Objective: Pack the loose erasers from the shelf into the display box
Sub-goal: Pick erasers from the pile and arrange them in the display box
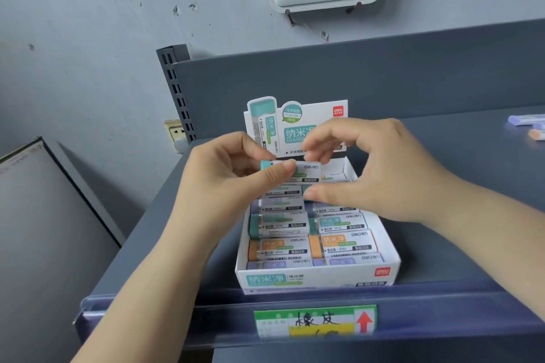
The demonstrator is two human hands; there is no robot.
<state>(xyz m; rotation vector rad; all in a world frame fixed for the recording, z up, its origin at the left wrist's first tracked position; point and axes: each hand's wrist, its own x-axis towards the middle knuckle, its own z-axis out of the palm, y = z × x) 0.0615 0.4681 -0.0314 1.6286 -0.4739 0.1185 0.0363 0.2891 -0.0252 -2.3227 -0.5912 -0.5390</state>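
Both hands: left [233, 177] pinches teal-capped eraser [290, 169] w/ white sleeve; right [365, 174] fingers curled, empty.

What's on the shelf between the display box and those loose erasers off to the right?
Nothing but bare shelf lies between the display box and the loose erasers, apart from the right hand reaching across, in the head view.
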